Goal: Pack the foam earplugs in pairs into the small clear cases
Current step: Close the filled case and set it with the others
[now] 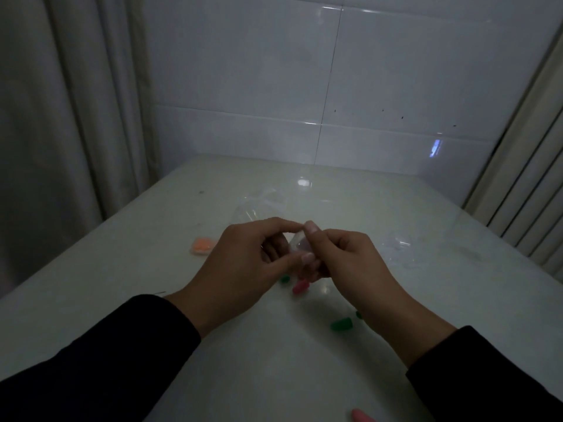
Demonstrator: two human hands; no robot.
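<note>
Both hands [300, 254] pinch a clear case [298, 242], its long axis tilted upright.

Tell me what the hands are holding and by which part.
Both the left hand and the right hand pinch one small clear case between fingertips, at its opposite edges. Whether it holds earplugs cannot be told.

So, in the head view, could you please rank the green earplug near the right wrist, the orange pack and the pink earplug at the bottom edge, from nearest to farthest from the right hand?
From the right hand:
1. Green earplug, just below the wrist.
2. Orange pack, far left, beyond the left hand.
3. Pink earplug, at the bottom edge.
</note>
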